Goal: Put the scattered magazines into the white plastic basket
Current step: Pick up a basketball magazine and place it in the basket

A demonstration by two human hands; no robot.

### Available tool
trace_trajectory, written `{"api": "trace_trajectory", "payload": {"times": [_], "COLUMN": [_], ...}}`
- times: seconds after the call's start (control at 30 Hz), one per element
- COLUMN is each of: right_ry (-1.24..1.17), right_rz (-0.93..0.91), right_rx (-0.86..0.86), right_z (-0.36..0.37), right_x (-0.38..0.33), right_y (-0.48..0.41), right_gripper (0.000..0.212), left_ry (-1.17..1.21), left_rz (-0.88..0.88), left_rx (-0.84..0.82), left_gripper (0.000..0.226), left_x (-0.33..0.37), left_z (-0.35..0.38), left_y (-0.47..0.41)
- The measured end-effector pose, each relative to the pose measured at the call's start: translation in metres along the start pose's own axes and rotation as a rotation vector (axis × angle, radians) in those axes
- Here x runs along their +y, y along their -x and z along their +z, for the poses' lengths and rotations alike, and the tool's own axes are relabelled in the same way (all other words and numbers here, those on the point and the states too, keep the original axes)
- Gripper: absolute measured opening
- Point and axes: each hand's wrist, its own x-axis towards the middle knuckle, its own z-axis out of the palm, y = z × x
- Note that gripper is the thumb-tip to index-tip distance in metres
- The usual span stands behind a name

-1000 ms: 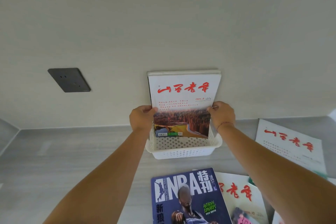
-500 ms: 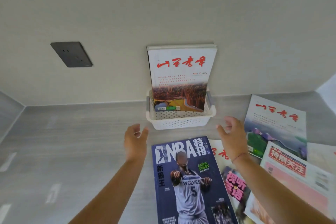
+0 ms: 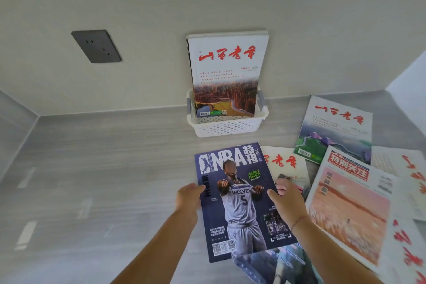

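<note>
The white plastic basket (image 3: 227, 128) stands against the back wall. A red-titled magazine (image 3: 227, 71) stands upright in it, with others behind it. A dark blue NBA magazine (image 3: 239, 203) lies flat on the grey table in front of the basket. My left hand (image 3: 187, 199) clasps its left edge, thumb on the cover. My right hand (image 3: 288, 204) holds its right edge, thumb on the cover and fingers over the side.
Several more magazines lie scattered to the right: a red-titled one (image 3: 336, 127), one (image 3: 285, 163) partly under the NBA issue, an orange-covered one (image 3: 350, 210) and a bluish one (image 3: 276, 265) at the bottom. A dark wall socket (image 3: 96, 46) sits at upper left.
Both hands let go of the magazine standing in the basket, drew back toward me and closed on the two side edges of the NBA magazine. The view tilted down.
</note>
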Motion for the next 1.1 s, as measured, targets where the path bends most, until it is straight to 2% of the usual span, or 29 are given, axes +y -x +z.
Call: {"api": "trace_trajectory", "payload": {"times": [0.13,0.23,0.33,0.5,0.63,0.73,0.8,0.97,1.1], "right_ry": [0.022,0.094,0.154,0.228,0.204,0.183,0.089,-0.337,-0.501], "right_rz": [0.016,0.003,0.006,0.021,0.034,0.041,0.044,0.11,0.172], "right_rx": [-0.032,-0.04,-0.06,-0.049,-0.069,-0.086,-0.1,-0.204,-0.277], "right_z": [0.0,0.001,0.003,0.01,0.011,0.009,0.008,-0.006,-0.029], "right_x": [-0.004,-0.004,-0.004,-0.004,-0.003,-0.002,-0.002,-0.007,-0.008], "right_y": [-0.003,-0.007,-0.009,-0.01,-0.01,-0.012,-0.016,-0.026,-0.028], "right_gripper": [0.047,0.043,0.047,0.051,0.052,0.059,0.062,0.028,0.018], "left_ry": [0.025,0.008,0.048,0.055,0.006,-0.015,-0.004,0.006,-0.083], "left_rz": [-0.02,-0.015,-0.034,-0.01,0.046,0.125,0.151,0.197,0.289], "left_rx": [-0.069,-0.082,-0.173,-0.219,-0.394,-0.402,-0.441,-0.611,-0.564], "left_gripper": [0.023,0.016,0.012,0.007,0.022,0.024,0.021,0.017,0.017], "left_x": [0.012,0.017,0.02,0.022,0.012,0.006,0.008,0.021,0.036], "left_z": [0.009,0.007,0.002,-0.006,0.0,0.005,0.002,-0.009,-0.011], "left_y": [0.003,0.005,0.005,0.004,0.01,0.014,0.014,0.016,0.019]}}
